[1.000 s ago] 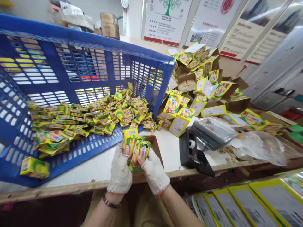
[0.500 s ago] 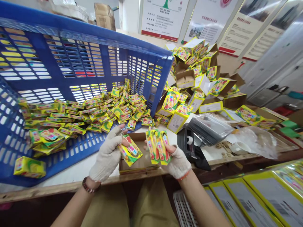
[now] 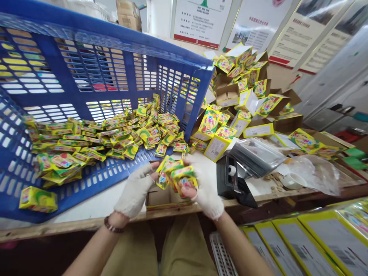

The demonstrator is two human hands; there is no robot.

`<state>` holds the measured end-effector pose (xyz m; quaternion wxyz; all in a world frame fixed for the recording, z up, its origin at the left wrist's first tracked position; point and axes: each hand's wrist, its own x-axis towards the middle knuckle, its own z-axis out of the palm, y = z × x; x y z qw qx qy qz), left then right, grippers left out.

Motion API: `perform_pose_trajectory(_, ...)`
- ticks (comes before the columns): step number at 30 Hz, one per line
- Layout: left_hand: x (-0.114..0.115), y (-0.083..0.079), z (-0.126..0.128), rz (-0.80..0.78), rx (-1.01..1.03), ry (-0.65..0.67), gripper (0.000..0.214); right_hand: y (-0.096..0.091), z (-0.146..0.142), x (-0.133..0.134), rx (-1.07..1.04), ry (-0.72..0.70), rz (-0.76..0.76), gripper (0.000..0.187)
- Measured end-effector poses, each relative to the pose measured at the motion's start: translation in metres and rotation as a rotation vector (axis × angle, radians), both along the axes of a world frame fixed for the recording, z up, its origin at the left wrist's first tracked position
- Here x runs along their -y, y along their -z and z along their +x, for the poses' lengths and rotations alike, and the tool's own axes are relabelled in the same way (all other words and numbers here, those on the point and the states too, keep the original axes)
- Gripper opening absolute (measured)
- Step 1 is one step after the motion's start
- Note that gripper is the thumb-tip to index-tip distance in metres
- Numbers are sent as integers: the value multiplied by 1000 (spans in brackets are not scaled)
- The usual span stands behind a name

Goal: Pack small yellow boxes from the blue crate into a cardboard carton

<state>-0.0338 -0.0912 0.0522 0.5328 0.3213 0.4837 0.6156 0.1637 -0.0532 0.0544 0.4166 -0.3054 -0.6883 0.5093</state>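
Now that the hands are closer together, the small yellow packets point(image 3: 175, 174) form one fanned cluster instead of two separate lots, which seems to make them a single handful. They sit above the open carton point(image 3: 160, 196), the right hand point(image 3: 207, 188) clasping them, its thumb across the nearest packet's face. The left hand point(image 3: 132, 191) has its fingers at the cluster's left edge; whether they grip, I cannot tell. Left of the carton stands the blue crate point(image 3: 138, 45); right of it, the tape dispenser point(image 3: 222, 181).
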Motion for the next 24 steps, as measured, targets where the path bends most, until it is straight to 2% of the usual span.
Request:
perform_pose_trajectory(2,-9,-7,-8,-3,-79,144,51,-19,14,-13,311,-112,299,42)
perform_pose_trajectory(3,-13,-10,-9,11,-108,215,48,-27,16,-20,426,-187,384,41)
perform_pose_trajectory(5,-22,-11,-9,38,-169,312,44,-38,15,-30,596,-298,428,36)
perform_pose_trajectory(6,-26,-9,-8,49,-219,310,41,-39,12,-34,660,-322,414,34)
perform_pose_trajectory(9,-31,5,-9,88,-457,106,32,-29,-1,-43,836,-285,371,30)
perform_pose_trajectory(11,-29,17,-12,106,-585,-90,31,-13,-10,-46,950,-272,411,29)
perform_pose_trajectory(13,-24,29,-16,108,-635,-225,35,5,-19,-48,1083,-296,493,35)
perform_pose_trajectory(15,-17,39,-17,107,-640,-259,38,21,-30,-48,1199,-341,583,53)
perform_pose_trajectory(17,-12,46,-17,101,-649,-218,40,31,-40,-48,1273,-387,625,64)
perform_pose_trajectory(19,-8,49,-17,104,-650,-187,40,33,-46,-50,1259,-394,560,56)
perform_pose_trajectory(20,-7,49,-16,113,-646,-182,42,32,-47,-51,1185,-378,474,48)
perform_pose_trajectory(22,-6,46,-13,139,-637,-150,56,26,-44,-53,862,-342,219,39)
perform_pose_trajectory(24,-7,42,-9,153,-641,-61,79,19,-37,-53,421,-338,-34,46)
